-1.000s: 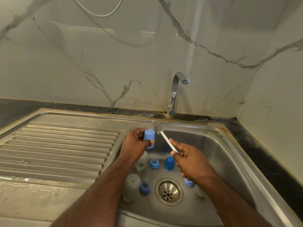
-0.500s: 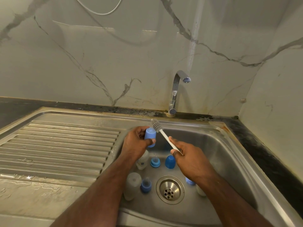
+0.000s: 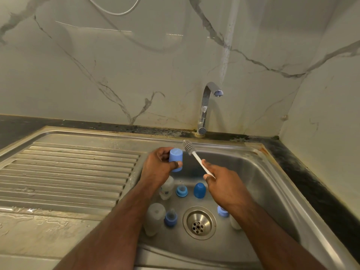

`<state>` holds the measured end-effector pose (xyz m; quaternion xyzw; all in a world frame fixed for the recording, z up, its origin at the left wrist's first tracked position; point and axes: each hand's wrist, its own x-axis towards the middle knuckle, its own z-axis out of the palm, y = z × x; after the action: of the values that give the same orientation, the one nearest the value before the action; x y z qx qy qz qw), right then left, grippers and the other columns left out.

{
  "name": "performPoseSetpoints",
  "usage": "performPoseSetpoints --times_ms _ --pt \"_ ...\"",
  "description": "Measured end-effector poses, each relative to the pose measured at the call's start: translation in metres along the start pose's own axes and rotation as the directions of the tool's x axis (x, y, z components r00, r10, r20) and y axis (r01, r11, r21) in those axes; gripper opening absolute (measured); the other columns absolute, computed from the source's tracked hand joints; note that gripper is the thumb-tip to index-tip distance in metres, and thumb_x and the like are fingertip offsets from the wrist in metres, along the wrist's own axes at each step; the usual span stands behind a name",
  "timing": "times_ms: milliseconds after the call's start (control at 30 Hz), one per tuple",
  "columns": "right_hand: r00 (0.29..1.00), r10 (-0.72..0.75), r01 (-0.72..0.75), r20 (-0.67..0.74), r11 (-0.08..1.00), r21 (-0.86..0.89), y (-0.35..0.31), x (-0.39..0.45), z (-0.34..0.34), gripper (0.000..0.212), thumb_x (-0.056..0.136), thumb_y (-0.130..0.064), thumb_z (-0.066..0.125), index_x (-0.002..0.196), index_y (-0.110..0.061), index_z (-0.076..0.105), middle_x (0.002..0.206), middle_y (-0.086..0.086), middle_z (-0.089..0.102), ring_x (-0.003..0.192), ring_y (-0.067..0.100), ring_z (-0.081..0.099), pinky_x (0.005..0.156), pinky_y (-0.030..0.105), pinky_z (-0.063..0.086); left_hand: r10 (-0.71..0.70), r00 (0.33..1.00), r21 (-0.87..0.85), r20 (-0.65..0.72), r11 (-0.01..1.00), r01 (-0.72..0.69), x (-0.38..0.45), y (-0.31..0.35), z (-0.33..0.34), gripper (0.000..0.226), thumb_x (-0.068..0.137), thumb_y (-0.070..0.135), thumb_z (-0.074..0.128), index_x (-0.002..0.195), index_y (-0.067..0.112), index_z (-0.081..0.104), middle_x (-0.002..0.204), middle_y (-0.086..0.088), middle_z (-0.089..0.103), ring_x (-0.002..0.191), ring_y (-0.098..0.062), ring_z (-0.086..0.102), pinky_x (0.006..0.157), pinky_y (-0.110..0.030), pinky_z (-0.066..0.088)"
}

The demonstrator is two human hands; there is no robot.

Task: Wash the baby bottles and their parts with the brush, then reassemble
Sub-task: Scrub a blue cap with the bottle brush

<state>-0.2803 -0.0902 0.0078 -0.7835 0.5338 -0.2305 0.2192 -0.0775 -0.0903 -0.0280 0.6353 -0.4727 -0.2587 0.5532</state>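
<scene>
Veined marble walls (image 3: 136,65), dark countertop (image 3: 311,178)

There was a single view, from a wide-angle camera worn on the person's head. It looked forward and steeply down over the sink (image 3: 272,172), close enough that both forearms entered from the bottom edge and reached toward the middle of the frame. The basin sat in the lower centre and right, the ribbed drainboard (image 3: 68,172) filled the lower left, and the tap (image 3: 204,108) stood just above centre. The upper half took in the marble wall (image 3: 136,65), whose corner with a side wall ran down the right. The wide lens bowed the straight edges near the borders.
</scene>
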Motion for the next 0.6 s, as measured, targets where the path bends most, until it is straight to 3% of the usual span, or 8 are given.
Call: performPoseSetpoints --times_ms 100,200,267,367,467,533,600 --pt "0.997 -0.061 0.058 0.038 0.996 0.069 -0.007 -0.008 0.001 0.050 0.104 -0.032 0.051 0.150 -0.044 0.037 0.123 -0.009 0.066 0.086 0.009 0.062 0.071 0.015 0.048 0.003 1.000 0.038 -0.007 0.999 -0.003 0.001 -0.001 0.000 0.042 0.080 0.011 0.084 0.116 0.024 0.065 0.104 0.010 0.069 0.096 -0.008 0.068 0.088 -0.026 0.056" --pt "0.997 -0.076 0.075 0.032 0.997 0.036 -0.008 -0.010 0.006 0.049 0.103 -0.031 0.051 0.149 -0.044 0.038 0.123 -0.009 0.067 0.086 0.011 0.064 0.078 0.024 0.054 0.007 1.000 0.070 0.009 0.998 -0.008 0.003 -0.003 0.003 0.035 0.079 0.013 0.085 0.102 0.029 0.065 0.101 0.008 0.073 0.094 -0.008 0.070 0.090 -0.033 0.059" --pt "1.000 -0.023 0.023 0.004 1.000 -0.015 -0.004 -0.002 0.003 0.050 0.104 -0.030 0.049 0.151 -0.042 0.037 0.123 -0.003 0.067 0.088 0.010 0.061 0.083 0.027 0.053 0.016 0.999 0.086 0.029 0.996 -0.019 0.001 -0.003 0.004 0.042 0.077 0.014 0.087 0.111 0.027 0.066 0.109 0.005 0.073 0.101 -0.011 0.069 0.095 -0.038 0.059" --pt "0.999 -0.041 0.040 0.026 0.999 0.028 -0.004 -0.006 0.002 0.049 0.104 -0.031 0.050 0.150 -0.042 0.037 0.127 -0.007 0.065 0.087 0.008 0.060 0.075 0.019 0.048 -0.001 1.000 0.089 0.014 0.996 -0.001 0.003 -0.006 0.005 0.047 0.076 0.016 0.088 0.117 0.020 0.066 0.110 0.004 0.073 0.102 -0.013 0.069 0.095 -0.041 0.058" --pt "0.995 -0.074 0.071 0.059 0.996 0.049 -0.008 -0.014 0.006 0.049 0.103 -0.032 0.051 0.149 -0.045 0.037 0.124 -0.009 0.066 0.091 0.010 0.064 0.076 0.020 0.050 -0.025 1.000 0.065 -0.010 0.998 0.025 0.005 -0.007 0.004 0.037 0.076 0.018 0.089 0.104 0.023 0.065 0.101 0.003 0.073 0.095 -0.015 0.070 0.092 -0.041 0.060" --pt "1.000 -0.013 0.013 0.022 1.000 0.022 -0.001 -0.005 0.003 0.049 0.104 -0.031 0.050 0.150 -0.044 0.038 0.123 -0.004 0.067 0.092 0.011 0.063 0.085 0.028 0.054 -0.027 0.999 0.029 -0.020 0.999 0.028 0.004 -0.007 0.004 0.042 0.075 0.018 0.089 0.107 0.024 0.062 0.106 0.000 0.073 0.098 -0.016 0.070 0.092 -0.039 0.059" --pt "1.000 0.004 -0.004 -0.002 0.999 0.044 0.003 -0.001 -0.002 0.050 0.103 -0.030 0.051 0.150 -0.042 0.038 0.125 -0.004 0.067 0.089 0.008 0.061 0.082 0.023 0.051 -0.023 0.999 0.012 -0.034 1.000 0.023 0.003 -0.005 0.004 0.046 0.074 0.019 0.090 0.109 0.024 0.059 0.109 -0.001 0.071 0.100 -0.016 0.069 0.089 -0.033 0.058"
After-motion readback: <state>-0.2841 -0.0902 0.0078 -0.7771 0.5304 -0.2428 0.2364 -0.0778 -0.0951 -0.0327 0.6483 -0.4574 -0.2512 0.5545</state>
